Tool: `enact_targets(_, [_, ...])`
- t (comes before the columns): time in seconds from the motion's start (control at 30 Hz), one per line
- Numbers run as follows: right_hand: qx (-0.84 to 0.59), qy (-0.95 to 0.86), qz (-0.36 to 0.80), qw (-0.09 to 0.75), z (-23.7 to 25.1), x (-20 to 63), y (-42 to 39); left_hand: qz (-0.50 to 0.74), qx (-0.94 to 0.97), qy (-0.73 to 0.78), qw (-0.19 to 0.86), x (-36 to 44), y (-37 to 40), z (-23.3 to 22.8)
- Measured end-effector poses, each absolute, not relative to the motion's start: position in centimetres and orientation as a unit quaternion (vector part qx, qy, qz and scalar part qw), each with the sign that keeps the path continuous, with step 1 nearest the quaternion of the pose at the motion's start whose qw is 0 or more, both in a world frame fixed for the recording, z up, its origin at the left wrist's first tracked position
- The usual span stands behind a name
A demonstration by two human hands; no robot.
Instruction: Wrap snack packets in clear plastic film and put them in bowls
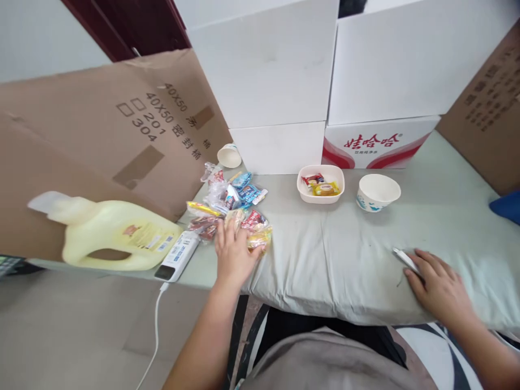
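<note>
While our left hand (232,250) lies spread, fingers loose, on the near snack packets (244,225), our right hand (436,284) rests flat and holds nothing, its fingertips at a thin silvery object (404,259) on the grey tabletop (333,254). We judge a packet is being picked; closing on one comes next. Farther off sit the shallow dish (320,184) with two packets and the paper bowl (377,192).

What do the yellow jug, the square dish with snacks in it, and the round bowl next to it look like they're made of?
The yellow jug looks like opaque moulded plastic, with a smooth soft sheen and a handle formed in one piece. The square dish seems to be cream plastic or melamine, matte with rounded corners. The round bowl looks like disposable paper: thin rim, white inside, blue print outside.
</note>
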State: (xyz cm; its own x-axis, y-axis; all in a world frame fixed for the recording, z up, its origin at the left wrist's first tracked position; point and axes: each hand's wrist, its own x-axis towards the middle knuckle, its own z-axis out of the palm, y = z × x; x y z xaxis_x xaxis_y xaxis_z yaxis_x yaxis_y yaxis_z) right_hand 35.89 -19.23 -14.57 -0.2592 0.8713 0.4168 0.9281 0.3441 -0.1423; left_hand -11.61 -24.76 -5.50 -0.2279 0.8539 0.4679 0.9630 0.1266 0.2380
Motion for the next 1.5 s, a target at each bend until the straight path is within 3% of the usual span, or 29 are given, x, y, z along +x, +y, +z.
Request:
enact_targets(0.17, [-0.59, -0.777, -0.081, 0.203, -13.2, 34.1, -20.1, -0.369, -0.775, -0.51, 0.058, -2.6, -23.4, -8.6])
enact_targets(0.33, [-0.586, -0.781, -0.073, 0.204, -12.9, 34.6, -20.2, -0.326, -0.868, -0.375, 0.019, 2.6, -23.0, -10.8])
enact_targets(0.43, [-0.572, -0.782, -0.021, 0.246, -12.1, 33.7, -20.7, -0.33, -0.884, -0.327, -0.044, 2.3, -23.4, -11.4])
enact_targets(0.6, [-0.486, -0.827, 0.066, 0.276, -9.1, 27.9, -21.4, -0.435, -0.795, -0.422, -0.036, 1.5, -23.4, -11.9])
enact_targets(0.77, [-0.439, -0.885, 0.017, 0.155, -7.1, 22.7, -20.9, -0.442, -0.758, -0.471, -0.092, 1.9, -23.2, -12.3])
enact_targets(0.87, [-0.472, -0.876, -0.004, 0.104, -7.4, 23.3, -20.2, -0.435, -0.759, -0.468, -0.124, 1.8, -23.3, -12.3])
enact_targets(1.07, [-0.613, -0.784, -0.034, 0.089, -10.1, 30.2, -19.0, -0.427, -0.776, -0.446, -0.131, 1.5, -22.7, -11.8])
enact_targets(1.13, [-0.644, -0.755, -0.055, 0.106, -10.4, 31.3, -19.1, -0.44, -0.762, -0.457, -0.13, 1.4, -22.5, -11.8])
enact_targets(1.2, [-0.634, -0.747, -0.067, 0.187, -10.0, 30.9, -19.6, -0.463, -0.74, -0.472, -0.124, 1.5, -22.4, -11.7])
enact_targets(1.33, [-0.471, -0.81, -0.01, 0.348, -8.4, 27.0, -20.5, -0.504, -0.686, -0.506, -0.138, 1.4, -22.4, -11.8])
enact_targets(1.5, [-0.375, -0.881, 0.068, 0.279, -8.7, 24.2, -20.8, -0.614, -0.498, -0.594, -0.146, -0.7, -23.4, -12.6])
